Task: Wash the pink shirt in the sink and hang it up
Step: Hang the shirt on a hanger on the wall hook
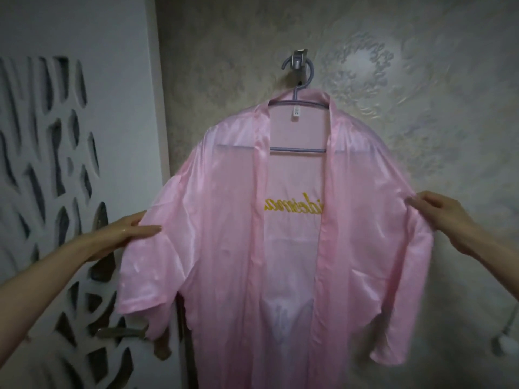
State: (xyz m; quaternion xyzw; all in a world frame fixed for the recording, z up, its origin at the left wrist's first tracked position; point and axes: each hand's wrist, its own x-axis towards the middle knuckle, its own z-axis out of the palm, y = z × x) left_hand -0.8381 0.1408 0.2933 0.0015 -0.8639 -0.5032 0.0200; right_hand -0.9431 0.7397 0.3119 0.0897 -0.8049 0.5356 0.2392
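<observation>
Head view, only cam. At centre, pink shirt [224, 220] is hanging open-fronted on purple hanger [297, 149]. Hanger's crook is sitting over metal wall hook [299, 58] on textured wall [421, 80]. Yellow embroidery [292, 209] is showing through reversed from back panel. Small label [296, 111] is dangling at neck.

L hand [126, 231] is holding shirt at shoulder/sleeve on its side. Grip narrow: thumb lying across front of fabric, fingers going behind. R hand [441, 217] is doing same on opp. side. Grip narrow there too, fingertips pinching fabric where creases are bunching. Both arms are reaching out wide, so sleeves are being spread away from body of garment.

Progress, est.: sink isn't in frame, so wash step can't be checked directly. Skin on L hand is glistening, and lower centre of fabric is looking translucent and clingy. Reading that as wet, i.e. wash prob. done. Hang step is looking essentially done too: garment on hanger, hanger on hook, wt apparently carried by hook, not hands. Left to do, as far as I can judge: smoothing sleeves so they're drying flat, then letting go. R sleeve is hanging lower and more crumpled than L, so may be needing more tugging.

Bkgd: white cut-out door panel [56, 164] w/ handle [120, 331] on L side. Small white object [505, 343] at lower R edge, can't tell what.
</observation>
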